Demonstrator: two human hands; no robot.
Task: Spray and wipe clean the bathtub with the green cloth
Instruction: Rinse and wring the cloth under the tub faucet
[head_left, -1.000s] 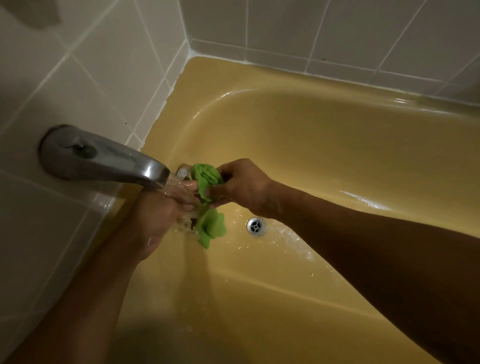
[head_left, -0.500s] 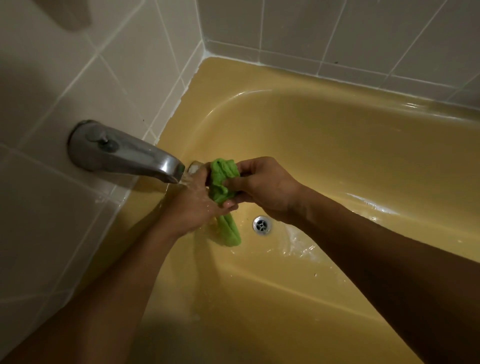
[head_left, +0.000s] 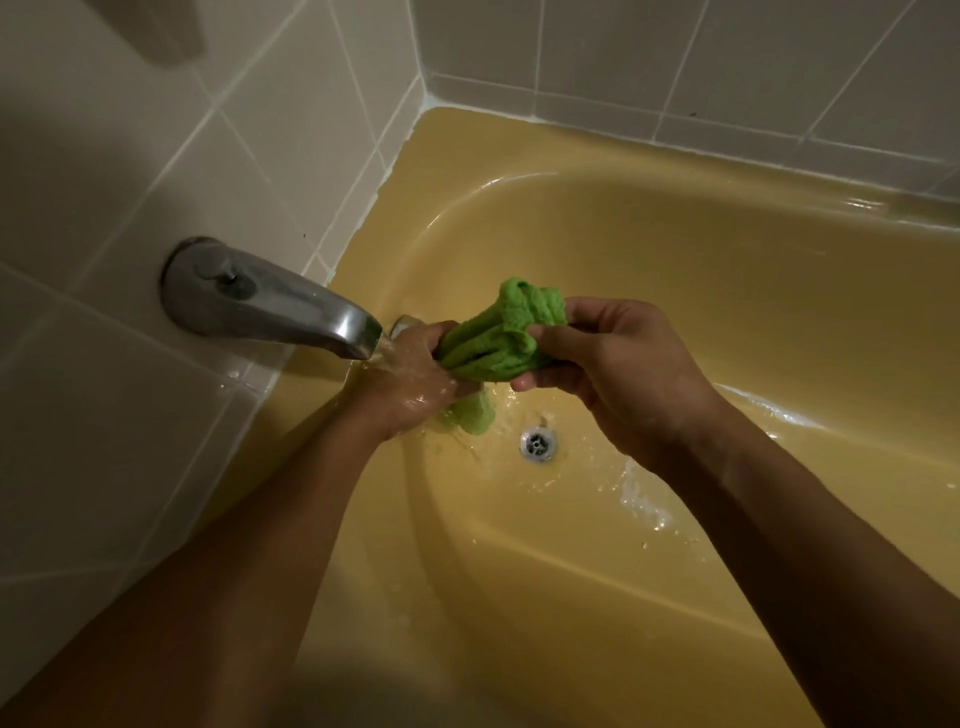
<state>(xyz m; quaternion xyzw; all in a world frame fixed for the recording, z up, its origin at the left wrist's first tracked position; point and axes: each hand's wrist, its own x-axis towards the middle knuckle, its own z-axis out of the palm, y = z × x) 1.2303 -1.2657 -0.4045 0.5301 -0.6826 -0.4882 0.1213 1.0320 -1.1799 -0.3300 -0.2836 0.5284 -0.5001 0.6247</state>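
Note:
The green cloth (head_left: 498, 338) is bunched up and twisted between both hands, just above the floor of the yellow bathtub (head_left: 701, 270). My left hand (head_left: 410, 379) is wet and closed around the cloth's lower part, right under the running water of the metal spout (head_left: 270, 306). My right hand (head_left: 613, 364) grips the cloth's upper end, to the right of the spout. A small tail of cloth hangs below my left hand. No spray bottle is in view.
The round metal drain (head_left: 538, 443) lies in the tub floor below the hands, with water drops and foam around it. Pale wall tiles (head_left: 130, 171) enclose the tub on the left and at the back.
Both hands have kept hold of the cloth under the running water. The cloth hung long before; now it is bunched tighter and more level between the hands.

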